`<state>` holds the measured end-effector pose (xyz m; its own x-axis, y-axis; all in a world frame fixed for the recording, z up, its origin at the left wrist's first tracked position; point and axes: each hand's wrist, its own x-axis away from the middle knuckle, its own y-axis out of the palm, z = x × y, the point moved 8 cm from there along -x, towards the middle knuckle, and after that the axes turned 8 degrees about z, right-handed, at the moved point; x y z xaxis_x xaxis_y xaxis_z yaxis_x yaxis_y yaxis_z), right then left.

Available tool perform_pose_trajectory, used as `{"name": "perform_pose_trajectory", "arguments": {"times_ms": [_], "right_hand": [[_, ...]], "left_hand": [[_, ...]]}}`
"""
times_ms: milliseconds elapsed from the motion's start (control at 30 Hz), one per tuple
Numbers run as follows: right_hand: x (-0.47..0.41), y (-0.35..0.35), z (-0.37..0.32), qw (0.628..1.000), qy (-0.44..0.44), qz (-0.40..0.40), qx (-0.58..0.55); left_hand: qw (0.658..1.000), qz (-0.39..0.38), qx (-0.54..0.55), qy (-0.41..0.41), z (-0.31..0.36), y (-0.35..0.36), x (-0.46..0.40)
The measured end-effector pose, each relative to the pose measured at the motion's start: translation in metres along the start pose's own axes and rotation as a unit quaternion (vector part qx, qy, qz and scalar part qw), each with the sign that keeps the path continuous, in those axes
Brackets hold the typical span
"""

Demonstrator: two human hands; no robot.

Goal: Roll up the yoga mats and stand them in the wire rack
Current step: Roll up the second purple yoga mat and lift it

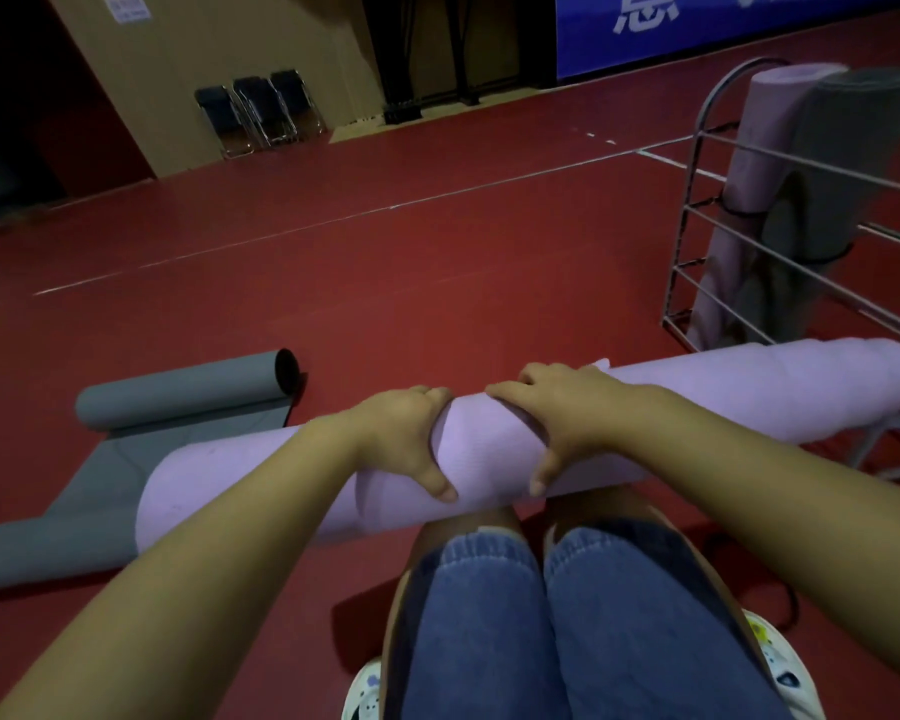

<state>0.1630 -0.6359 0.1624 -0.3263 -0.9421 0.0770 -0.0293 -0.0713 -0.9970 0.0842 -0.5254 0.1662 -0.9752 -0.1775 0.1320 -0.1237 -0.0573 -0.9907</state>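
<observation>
Head view: at the right edge of the frame, the wire rack holds two rolled mats standing on end, a lilac rolled mat and a grey rolled mat just beside it, each ringed by a dark strap. Across the centre of the frame lies the rolled lilac yoga mat, running from lower left to the right edge, its far end close against the foot of the rack. I see my left hand and right hand both closed over the middle of that roll, fingers curled over its top and thumbs pressed on the near side, the two hands near one another. At left, a grey yoga mat lies partly unrolled on the floor, curled at both ends, its flat part passing under the lilac roll's left end. My knees in blue denim fill the lower centre. The dark red sports floor carries white court lines. Upper left, three dark folding chairs stand against a tan wall; upper right, a blue banner with white characters.
</observation>
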Motion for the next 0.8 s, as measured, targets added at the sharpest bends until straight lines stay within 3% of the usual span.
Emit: {"name": "perform_pose_trajectory", "arguments": {"times_ms": [100,333,500,633,800], "right_hand": [[0.005,0.012,0.01,0.999,0.031,0.004,0.042],[0.027,-0.019,-0.004,0.996,-0.006,0.068,0.064],[0.075,-0.044,-0.032,0.995,-0.039,0.066,0.059],[0.112,-0.03,-0.064,0.996,-0.069,0.024,0.051],[0.114,-0.01,-0.077,0.997,-0.075,0.016,0.021]], "left_hand": [[1.0,-0.019,0.015,0.005,0.001,0.0,-0.007],[0.998,-0.048,0.004,0.032,0.013,-0.028,0.01],[0.994,-0.083,0.042,0.049,0.033,-0.046,0.057],[0.987,-0.136,0.073,0.054,0.049,-0.021,0.101],[0.97,-0.196,0.146,-0.014,0.042,0.008,0.109]]}}
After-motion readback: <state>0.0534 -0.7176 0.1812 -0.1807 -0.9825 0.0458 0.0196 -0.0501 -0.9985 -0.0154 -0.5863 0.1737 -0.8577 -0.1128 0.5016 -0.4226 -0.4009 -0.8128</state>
